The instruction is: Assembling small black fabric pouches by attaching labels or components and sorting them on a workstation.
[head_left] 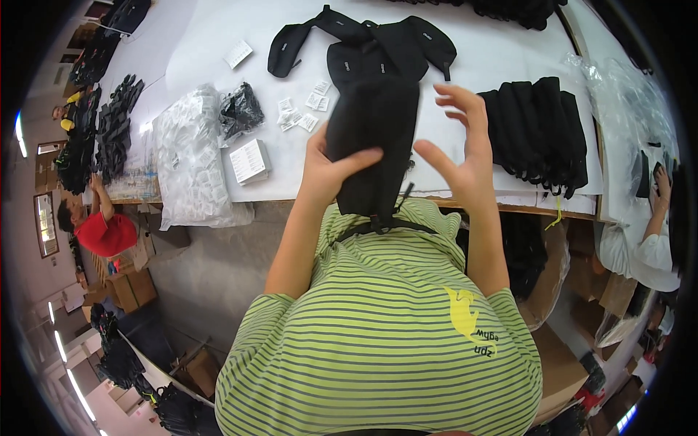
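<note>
My left hand (329, 166) grips a long black fabric pouch (375, 116) by its left edge, thumb across the front. The pouch hangs upright before my body, over the table's near edge, with a dark cord or strap at its lower end. My right hand (467, 156) is to the right of the pouch, apart from it, fingers spread and holding nothing. Beyond the pouch lies a loose group of similar black pouches (429, 47) with small light labels. A row of stacked black pouches (534, 131) is on the table to the right of my right hand.
On the white table (196, 54) to the left are a large bag of white tags (190, 156), a small black plastic bag (241, 110), a stack of printed cards (249, 161) and loose tags (291, 114). See-through plastic (625, 109) covers the right side. Other people work at both sides.
</note>
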